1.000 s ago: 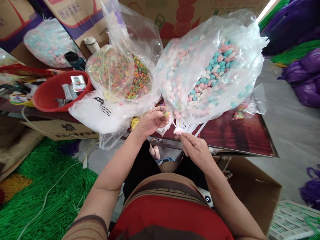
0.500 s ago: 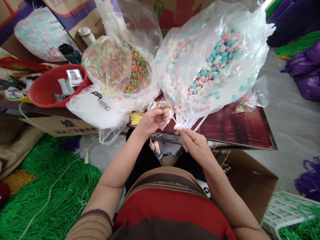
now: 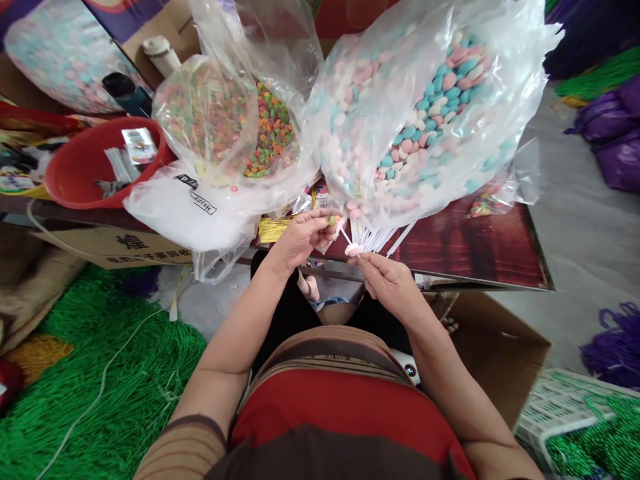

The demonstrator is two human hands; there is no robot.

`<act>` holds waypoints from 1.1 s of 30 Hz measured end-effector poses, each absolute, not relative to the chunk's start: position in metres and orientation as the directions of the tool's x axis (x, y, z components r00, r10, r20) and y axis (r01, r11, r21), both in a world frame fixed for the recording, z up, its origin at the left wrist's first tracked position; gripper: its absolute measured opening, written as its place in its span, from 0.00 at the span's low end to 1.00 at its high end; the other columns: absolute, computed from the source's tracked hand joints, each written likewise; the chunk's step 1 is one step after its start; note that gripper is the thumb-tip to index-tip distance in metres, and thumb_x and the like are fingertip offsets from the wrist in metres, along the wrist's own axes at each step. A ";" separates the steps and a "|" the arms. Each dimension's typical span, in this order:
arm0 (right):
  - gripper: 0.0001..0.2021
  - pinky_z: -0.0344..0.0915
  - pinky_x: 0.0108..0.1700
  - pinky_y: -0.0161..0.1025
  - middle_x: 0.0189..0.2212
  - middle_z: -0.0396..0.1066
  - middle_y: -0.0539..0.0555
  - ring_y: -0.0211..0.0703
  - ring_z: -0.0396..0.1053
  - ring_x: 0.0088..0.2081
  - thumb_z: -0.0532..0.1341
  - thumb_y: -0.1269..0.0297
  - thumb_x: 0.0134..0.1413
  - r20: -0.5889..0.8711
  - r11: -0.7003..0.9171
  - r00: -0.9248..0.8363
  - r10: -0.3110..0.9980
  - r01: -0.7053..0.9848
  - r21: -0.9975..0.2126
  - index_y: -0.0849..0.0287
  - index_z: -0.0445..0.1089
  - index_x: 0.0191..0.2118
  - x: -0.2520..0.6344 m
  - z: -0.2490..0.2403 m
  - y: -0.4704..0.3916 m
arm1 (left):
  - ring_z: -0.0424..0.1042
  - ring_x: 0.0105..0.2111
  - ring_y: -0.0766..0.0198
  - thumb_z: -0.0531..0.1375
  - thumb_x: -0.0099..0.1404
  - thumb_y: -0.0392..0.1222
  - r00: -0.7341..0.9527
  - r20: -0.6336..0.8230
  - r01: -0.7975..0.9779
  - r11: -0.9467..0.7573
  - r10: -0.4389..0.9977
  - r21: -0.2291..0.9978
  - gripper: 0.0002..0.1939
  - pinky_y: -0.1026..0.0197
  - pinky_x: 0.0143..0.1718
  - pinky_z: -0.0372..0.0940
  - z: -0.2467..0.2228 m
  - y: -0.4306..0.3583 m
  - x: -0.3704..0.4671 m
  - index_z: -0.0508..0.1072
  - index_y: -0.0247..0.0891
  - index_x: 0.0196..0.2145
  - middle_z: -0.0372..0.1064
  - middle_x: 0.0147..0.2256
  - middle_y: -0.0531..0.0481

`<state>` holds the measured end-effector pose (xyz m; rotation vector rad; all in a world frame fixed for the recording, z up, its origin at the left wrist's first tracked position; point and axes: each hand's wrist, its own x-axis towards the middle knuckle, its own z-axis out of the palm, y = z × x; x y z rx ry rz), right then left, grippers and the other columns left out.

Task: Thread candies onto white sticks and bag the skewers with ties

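Observation:
My left hand (image 3: 304, 239) pinches small green and orange ring candies (image 3: 334, 221) over the table edge. Just right of it, my right hand (image 3: 387, 277) is closed on a white stick that carries a pink and white candy (image 3: 354, 250); the stick's tip points up toward the ring candies. Loose white sticks (image 3: 373, 237) lie on the dark red table (image 3: 465, 247) behind my right hand. A large clear bag of pink, blue and white candies (image 3: 435, 107) stands behind them, with a bag of ring candies (image 3: 273, 133) to its left.
At the left are a red basin (image 3: 75, 173), a white plastic bag (image 3: 190, 217) and a white-lidded cup (image 3: 161, 55). Yellow ties (image 3: 275, 229) lie by my left hand. A cardboard box (image 3: 495, 347) and a white crate (image 3: 537, 413) stand at the lower right.
The view has shifted slightly. The stick's white tip now shows clearly above the pink and white candy, near the ring candies. Both hands keep their grips.

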<state>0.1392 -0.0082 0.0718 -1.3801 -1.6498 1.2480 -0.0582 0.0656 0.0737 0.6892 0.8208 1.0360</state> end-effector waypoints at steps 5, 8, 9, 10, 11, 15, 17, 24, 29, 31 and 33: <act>0.19 0.53 0.22 0.34 0.14 0.56 0.44 0.35 0.55 0.18 0.55 0.52 0.67 -0.151 -0.078 -0.222 0.963 0.310 -0.948 0.60 0.78 0.41 0.136 0.071 -0.010 | 0.65 0.22 0.73 0.67 0.58 0.38 0.214 -0.201 -0.278 0.257 0.956 0.926 0.09 0.68 0.22 0.56 0.068 0.061 -0.053 0.81 0.34 0.37 0.70 0.23 0.54; 0.20 0.50 0.21 0.33 0.14 0.56 0.43 0.33 0.52 0.16 0.56 0.48 0.66 -0.209 -0.165 -0.212 0.955 0.207 -0.964 0.60 0.76 0.41 0.127 0.066 -0.010 | 0.65 0.23 0.74 0.68 0.58 0.36 0.150 -0.161 -0.204 0.190 0.976 0.960 0.11 0.70 0.24 0.57 0.066 0.057 -0.048 0.81 0.37 0.41 0.70 0.24 0.57; 0.21 0.49 0.21 0.33 0.14 0.55 0.42 0.32 0.51 0.16 0.57 0.46 0.66 -0.218 -0.185 -0.206 0.954 0.169 -0.968 0.60 0.76 0.42 0.124 0.063 -0.011 | 0.65 0.22 0.74 0.68 0.58 0.36 0.140 -0.167 -0.228 0.196 0.976 0.954 0.13 0.70 0.24 0.57 0.066 0.056 -0.047 0.80 0.37 0.43 0.70 0.24 0.57; 0.22 0.48 0.20 0.33 0.14 0.55 0.41 0.32 0.50 0.16 0.57 0.45 0.66 -0.216 -0.194 -0.193 0.957 0.128 -0.973 0.60 0.75 0.43 0.121 0.059 -0.011 | 0.65 0.22 0.74 0.68 0.59 0.35 0.135 -0.184 -0.273 0.215 0.974 0.938 0.13 0.70 0.23 0.57 0.067 0.056 -0.046 0.80 0.37 0.43 0.70 0.24 0.57; 0.23 0.47 0.20 0.33 0.14 0.54 0.41 0.31 0.49 0.16 0.57 0.44 0.65 -0.204 -0.192 -0.174 0.963 0.087 -0.978 0.60 0.75 0.44 0.120 0.055 -0.011 | 0.66 0.22 0.73 0.68 0.59 0.36 0.130 -0.207 -0.330 0.239 0.970 0.913 0.12 0.70 0.23 0.58 0.068 0.056 -0.045 0.79 0.37 0.43 0.71 0.23 0.57; 0.24 0.47 0.21 0.33 0.15 0.52 0.40 0.31 0.48 0.17 0.58 0.42 0.65 -0.134 -0.139 -0.138 0.981 -0.029 -0.990 0.60 0.75 0.44 0.120 0.044 -0.015 | 0.72 0.24 0.71 0.68 0.59 0.35 0.098 -0.277 -0.490 0.289 0.956 0.822 0.06 0.69 0.23 0.61 0.070 0.057 -0.043 0.78 0.35 0.36 0.73 0.25 0.53; 0.24 0.48 0.22 0.33 0.15 0.53 0.41 0.31 0.49 0.17 0.58 0.42 0.65 -0.126 -0.128 -0.171 0.977 -0.001 -0.992 0.60 0.76 0.44 0.122 0.044 -0.017 | 0.72 0.24 0.71 0.69 0.59 0.35 0.068 -0.280 -0.500 0.276 0.957 0.821 0.06 0.69 0.24 0.62 0.070 0.058 -0.042 0.78 0.35 0.35 0.75 0.26 0.53; 0.22 0.53 0.23 0.33 0.15 0.56 0.42 0.33 0.53 0.18 0.58 0.44 0.65 -0.164 -0.142 -0.143 0.976 0.154 -0.978 0.60 0.77 0.43 0.127 0.053 -0.017 | 0.74 0.29 0.71 0.75 0.55 0.37 0.005 -0.224 -0.483 0.198 0.975 0.853 0.11 0.69 0.28 0.65 0.075 0.056 -0.031 0.78 0.36 0.33 0.78 0.30 0.53; 0.22 0.53 0.23 0.34 0.15 0.55 0.42 0.33 0.53 0.18 0.57 0.44 0.65 -0.158 -0.138 -0.114 0.981 0.165 -0.977 0.60 0.77 0.42 0.128 0.053 -0.016 | 0.74 0.29 0.72 0.75 0.54 0.38 -0.003 -0.215 -0.481 0.187 0.977 0.856 0.11 0.68 0.32 0.68 0.066 0.056 -0.026 0.78 0.37 0.33 0.77 0.30 0.55; 0.22 0.53 0.23 0.34 0.15 0.55 0.42 0.33 0.53 0.18 0.57 0.45 0.65 -0.163 -0.143 -0.113 0.980 0.167 -0.976 0.60 0.76 0.41 0.129 0.053 -0.016 | 0.73 0.27 0.73 0.76 0.53 0.39 0.008 -0.178 -0.467 0.161 0.984 0.869 0.13 0.68 0.33 0.68 0.061 0.055 -0.024 0.77 0.37 0.33 0.76 0.30 0.56; 0.22 0.54 0.23 0.33 0.15 0.55 0.42 0.33 0.53 0.18 0.57 0.45 0.65 -0.160 -0.143 -0.111 0.981 0.150 -0.978 0.60 0.76 0.41 0.130 0.053 -0.016 | 0.73 0.28 0.73 0.76 0.52 0.40 0.025 -0.128 -0.462 0.125 0.991 0.878 0.15 0.68 0.36 0.68 0.059 0.054 -0.022 0.78 0.39 0.37 0.76 0.30 0.58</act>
